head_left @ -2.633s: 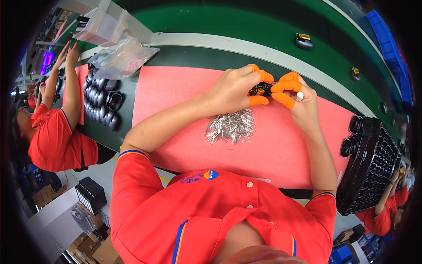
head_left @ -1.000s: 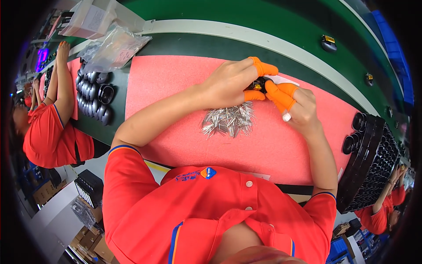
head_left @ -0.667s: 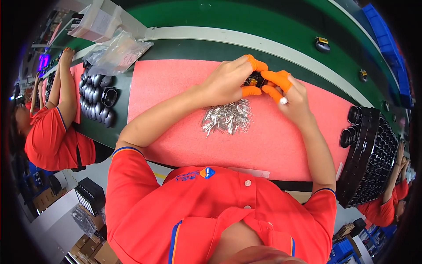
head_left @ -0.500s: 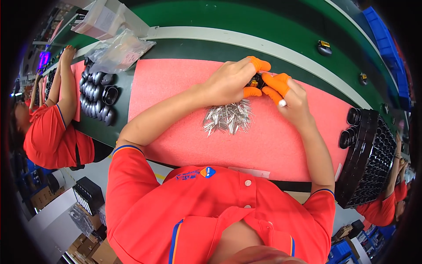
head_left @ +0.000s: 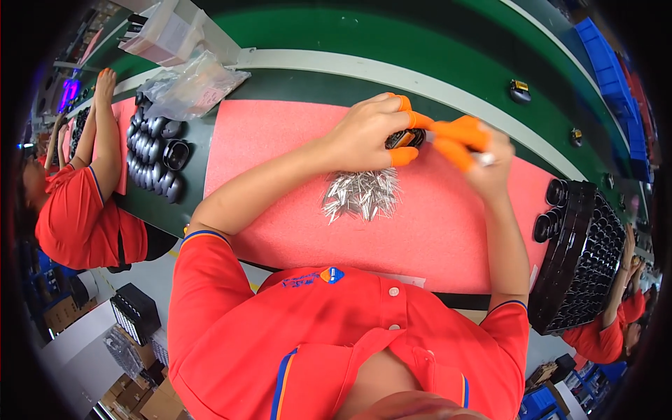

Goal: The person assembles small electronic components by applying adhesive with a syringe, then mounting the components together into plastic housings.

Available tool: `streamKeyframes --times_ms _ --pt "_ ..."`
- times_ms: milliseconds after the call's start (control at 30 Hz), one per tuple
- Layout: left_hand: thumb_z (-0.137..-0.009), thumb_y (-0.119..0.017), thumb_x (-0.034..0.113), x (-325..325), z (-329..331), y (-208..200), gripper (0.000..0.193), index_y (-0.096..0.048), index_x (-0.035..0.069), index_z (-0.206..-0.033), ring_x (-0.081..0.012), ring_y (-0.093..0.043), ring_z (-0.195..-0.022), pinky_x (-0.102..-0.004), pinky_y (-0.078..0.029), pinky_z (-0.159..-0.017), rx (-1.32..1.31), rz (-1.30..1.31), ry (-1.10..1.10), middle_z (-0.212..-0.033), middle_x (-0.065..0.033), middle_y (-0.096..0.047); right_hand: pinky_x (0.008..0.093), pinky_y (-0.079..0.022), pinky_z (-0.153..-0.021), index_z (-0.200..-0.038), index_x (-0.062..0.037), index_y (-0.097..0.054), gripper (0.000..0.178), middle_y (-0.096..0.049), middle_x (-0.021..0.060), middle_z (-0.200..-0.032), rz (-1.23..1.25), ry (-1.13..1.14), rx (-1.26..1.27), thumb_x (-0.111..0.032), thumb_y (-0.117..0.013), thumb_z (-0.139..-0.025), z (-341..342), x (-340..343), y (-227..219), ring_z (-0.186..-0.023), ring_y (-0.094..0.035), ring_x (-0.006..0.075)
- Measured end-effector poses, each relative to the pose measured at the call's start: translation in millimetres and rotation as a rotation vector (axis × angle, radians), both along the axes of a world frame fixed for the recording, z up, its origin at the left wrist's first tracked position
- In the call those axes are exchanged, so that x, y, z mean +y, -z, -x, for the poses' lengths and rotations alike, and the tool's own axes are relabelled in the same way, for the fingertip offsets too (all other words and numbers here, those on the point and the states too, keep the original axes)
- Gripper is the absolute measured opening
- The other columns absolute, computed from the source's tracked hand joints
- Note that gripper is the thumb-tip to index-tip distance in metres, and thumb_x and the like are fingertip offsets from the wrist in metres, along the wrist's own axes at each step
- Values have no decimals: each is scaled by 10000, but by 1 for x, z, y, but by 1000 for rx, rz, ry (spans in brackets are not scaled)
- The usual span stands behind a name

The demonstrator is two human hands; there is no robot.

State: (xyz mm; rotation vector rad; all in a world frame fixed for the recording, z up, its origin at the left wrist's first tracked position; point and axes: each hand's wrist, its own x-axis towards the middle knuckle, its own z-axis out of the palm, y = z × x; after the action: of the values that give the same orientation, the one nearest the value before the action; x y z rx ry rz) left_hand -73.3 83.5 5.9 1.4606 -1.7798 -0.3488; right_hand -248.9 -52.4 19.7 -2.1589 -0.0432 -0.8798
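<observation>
My left hand [head_left: 367, 133], with orange finger cots, grips a small rounded black housing [head_left: 406, 139] with a yellowish part inside. It holds this above the far part of the pink mat [head_left: 294, 231]. My right hand [head_left: 483, 157] is at the housing's right side, its orange-covered fingertips close to the edge. Motion smears these fingers, so whether they pinch anything is unclear. A small white thing shows at one of its fingers, too blurred to name. Just nearer than my left hand lies a loose pile of thin silvery strips [head_left: 360, 194].
Rows of glossy black housings [head_left: 147, 150] and a clear plastic bag [head_left: 196, 84] lie left of the mat. At right stands a black tray stack [head_left: 581, 259] beside loose black parts [head_left: 548, 225]. Yellow-topped units [head_left: 519, 91] sit on the green belt [head_left: 392, 31]. A co-worker [head_left: 84, 217] is at left.
My right hand has shifted right and slightly back from the housing, its fingers now blurred. The left hand still grips the housing, which shows more of its inside.
</observation>
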Motion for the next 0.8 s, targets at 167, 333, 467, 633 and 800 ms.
streamKeyframes --times_ms 167,333,467,633,800 --pt "-795 -599 107 8 11 -23 364 -622 93 -1158 -253 -498 -725 -359 -433 -670 251 -9 165 -879 -93 -481 219 -291 -343 -1300 31 -510 630 -486 37 -600 -1260 -616 -339 -498 -414 -971 -24 7 -53 -367 -368 85" --pt "-716 -749 154 19 24 -33 396 -631 64 -1083 -244 -515 -730 -340 -429 -634 308 46 172 -866 -95 -503 225 -309 -322 -1271 24 -546 659 -434 37 -556 -1388 -832 -366 -522 -313 -987 -30 22 -44 -352 -357 108" --pt "-656 -796 153 22 30 -38 363 -623 37 -954 -255 -517 -639 -341 -419 -569 357 -30 138 -757 -97 -519 227 -291 -302 -1213 27 -595 614 -410 28 -492 -1352 -787 -413 -467 -300 -997 -26 32 -47 -334 -338 108" --pt "-655 -784 142 22 31 -34 331 -605 26 -908 -258 -518 -627 -346 -413 -554 388 -16 124 -735 -99 -516 260 -333 -355 -1144 77 -592 715 -489 81 -509 -1284 -813 -451 -519 -229 -988 -26 38 -48 -356 -362 125" --pt "-650 -769 131 23 33 -31 306 -604 22 -884 -264 -526 -633 -348 -413 -550 388 -20 116 -726 -102 -519 228 -289 -316 -1108 -14 -631 591 -457 33 -460 -1087 -671 -369 -452 -249 -1001 -24 45 -46 -328 -342 105"
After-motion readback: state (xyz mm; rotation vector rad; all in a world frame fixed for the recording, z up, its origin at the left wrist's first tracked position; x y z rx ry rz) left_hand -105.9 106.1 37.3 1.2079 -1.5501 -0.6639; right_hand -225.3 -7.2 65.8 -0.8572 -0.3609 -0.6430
